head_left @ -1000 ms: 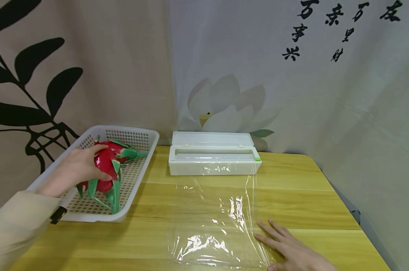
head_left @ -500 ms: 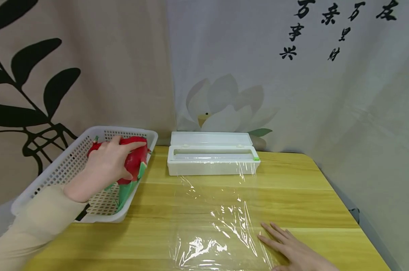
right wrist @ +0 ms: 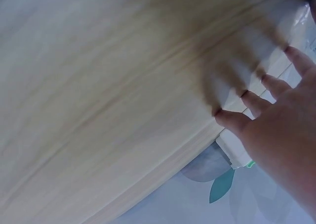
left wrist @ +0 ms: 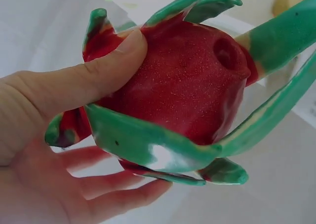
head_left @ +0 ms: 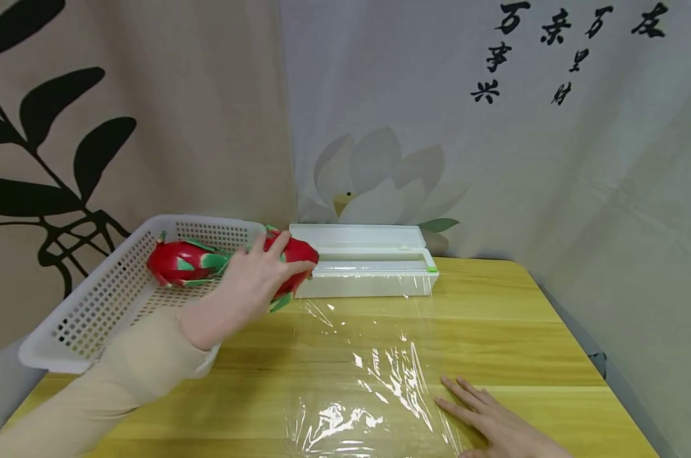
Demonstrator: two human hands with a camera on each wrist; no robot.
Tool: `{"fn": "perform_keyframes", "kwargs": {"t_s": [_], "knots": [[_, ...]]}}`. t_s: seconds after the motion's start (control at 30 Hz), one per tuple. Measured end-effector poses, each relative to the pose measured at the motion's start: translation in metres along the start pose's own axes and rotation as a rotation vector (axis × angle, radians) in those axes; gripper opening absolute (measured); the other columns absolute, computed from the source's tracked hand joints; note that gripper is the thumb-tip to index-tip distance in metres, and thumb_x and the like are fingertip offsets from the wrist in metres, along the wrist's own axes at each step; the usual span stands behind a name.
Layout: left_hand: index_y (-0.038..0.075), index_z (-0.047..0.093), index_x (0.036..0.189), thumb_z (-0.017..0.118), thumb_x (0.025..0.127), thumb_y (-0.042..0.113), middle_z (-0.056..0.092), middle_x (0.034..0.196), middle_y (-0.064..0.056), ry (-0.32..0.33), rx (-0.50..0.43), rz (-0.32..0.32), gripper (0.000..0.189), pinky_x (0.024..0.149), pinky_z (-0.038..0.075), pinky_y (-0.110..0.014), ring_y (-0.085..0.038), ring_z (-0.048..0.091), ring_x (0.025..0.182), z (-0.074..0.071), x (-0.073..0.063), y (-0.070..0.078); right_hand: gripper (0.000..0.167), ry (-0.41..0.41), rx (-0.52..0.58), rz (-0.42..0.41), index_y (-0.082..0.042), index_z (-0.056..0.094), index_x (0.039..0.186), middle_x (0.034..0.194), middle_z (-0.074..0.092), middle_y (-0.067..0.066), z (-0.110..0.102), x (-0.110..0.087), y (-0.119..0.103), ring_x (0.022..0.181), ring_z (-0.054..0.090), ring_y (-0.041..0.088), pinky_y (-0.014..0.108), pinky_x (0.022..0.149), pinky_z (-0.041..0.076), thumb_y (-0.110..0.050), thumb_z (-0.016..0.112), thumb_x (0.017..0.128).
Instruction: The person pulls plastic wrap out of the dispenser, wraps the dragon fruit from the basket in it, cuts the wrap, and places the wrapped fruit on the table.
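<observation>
A red dragon fruit with green scales (left wrist: 182, 80) is gripped in my left hand (head_left: 245, 280), thumb on one side and fingers around the other. In the head view the hand holds it over the basket's right rim, in front of the white box. A second dragon fruit (head_left: 179, 262) lies in the white basket (head_left: 102, 318). My right hand (head_left: 496, 420) rests with spread fingers on the table, at the right edge of a sheet of clear plastic wrap (head_left: 356, 369). The wrap runs from the white wrap dispenser box (head_left: 368, 286), whose lid stands raised.
The wooden table (head_left: 528, 331) backs onto a curtain (head_left: 580, 172) printed with a lotus, leaves and black characters. The basket stands at the left, and the dispenser box at the back middle.
My left hand has taken one dragon fruit up out of the basket and carried it right, over the rim. The other fruit stays behind. My right hand has hardly moved.
</observation>
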State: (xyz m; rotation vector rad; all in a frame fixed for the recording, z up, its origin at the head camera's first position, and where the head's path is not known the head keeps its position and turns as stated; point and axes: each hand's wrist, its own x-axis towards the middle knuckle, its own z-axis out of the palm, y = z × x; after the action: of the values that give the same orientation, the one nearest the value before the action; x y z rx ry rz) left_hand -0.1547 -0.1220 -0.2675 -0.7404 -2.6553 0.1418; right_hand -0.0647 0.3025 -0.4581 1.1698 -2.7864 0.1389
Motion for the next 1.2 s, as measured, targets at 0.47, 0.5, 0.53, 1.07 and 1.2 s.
{"fn": "perform_keyframes", "kwargs": {"t_s": [0.47, 0.5, 0.53, 1.07, 1.2], "knots": [[0.044, 0.051, 0.131, 0.084, 0.067, 0.022, 0.042, 0.145, -0.013, -0.184, -0.008, 0.254, 0.076, 0.084, 0.056, -0.048, -0.040, 0.048, 0.124, 0.013, 0.020, 0.065, 0.079, 0.001, -0.027, -0.011, -0.024, 0.039, 0.146, 0.151, 0.038, 0.010, 0.001, 0.001, 0.001, 0.147, -0.006, -0.001, 0.048, 0.083, 0.052, -0.063, 0.061, 0.079], [0.045, 0.051, 0.131, 0.082, 0.070, 0.023, 0.042, 0.146, -0.012, -0.197, -0.023, 0.268, 0.072, 0.084, 0.056, -0.048, -0.039, 0.048, 0.124, 0.015, 0.020, 0.069, 0.080, 0.005, -0.030, -0.017, -0.024, 0.040, 0.145, 0.151, 0.038, 0.010, 0.001, 0.001, 0.001, 0.147, -0.007, -0.001, 0.049, 0.083, 0.052, -0.063, 0.061, 0.079], [0.046, 0.051, 0.131, 0.081, 0.072, 0.026, 0.042, 0.146, -0.011, -0.207, -0.043, 0.281, 0.069, 0.084, 0.056, -0.047, -0.038, 0.048, 0.124, 0.016, 0.021, 0.074, 0.080, 0.007, -0.037, -0.023, -0.024, 0.040, 0.145, 0.151, 0.039, 0.011, 0.001, 0.002, 0.002, 0.147, -0.007, 0.000, 0.049, 0.082, 0.052, -0.063, 0.060, 0.079], [0.053, 0.051, 0.127, 0.073, 0.083, 0.026, 0.050, 0.137, -0.001, -0.287, -0.051, 0.473, 0.056, 0.078, 0.057, -0.035, -0.028, 0.057, 0.115, 0.051, 0.031, 0.132, 0.074, -0.092, 0.079, 0.094, -0.032, 0.038, 0.145, 0.152, 0.038, 0.007, 0.000, 0.002, 0.000, 0.138, -0.019, -0.015, 0.056, 0.084, 0.050, -0.064, 0.058, 0.081], [0.055, 0.051, 0.125, 0.073, 0.082, 0.026, 0.052, 0.134, 0.002, -0.334, -0.031, 0.471, 0.056, 0.080, 0.057, -0.034, -0.024, 0.057, 0.113, 0.056, 0.032, 0.140, 0.076, -0.073, 0.053, 0.079, -0.031, 0.040, 0.144, 0.151, 0.039, 0.007, 0.002, 0.002, 0.000, 0.139, -0.019, -0.014, 0.055, 0.084, 0.050, -0.065, 0.059, 0.080]]}}
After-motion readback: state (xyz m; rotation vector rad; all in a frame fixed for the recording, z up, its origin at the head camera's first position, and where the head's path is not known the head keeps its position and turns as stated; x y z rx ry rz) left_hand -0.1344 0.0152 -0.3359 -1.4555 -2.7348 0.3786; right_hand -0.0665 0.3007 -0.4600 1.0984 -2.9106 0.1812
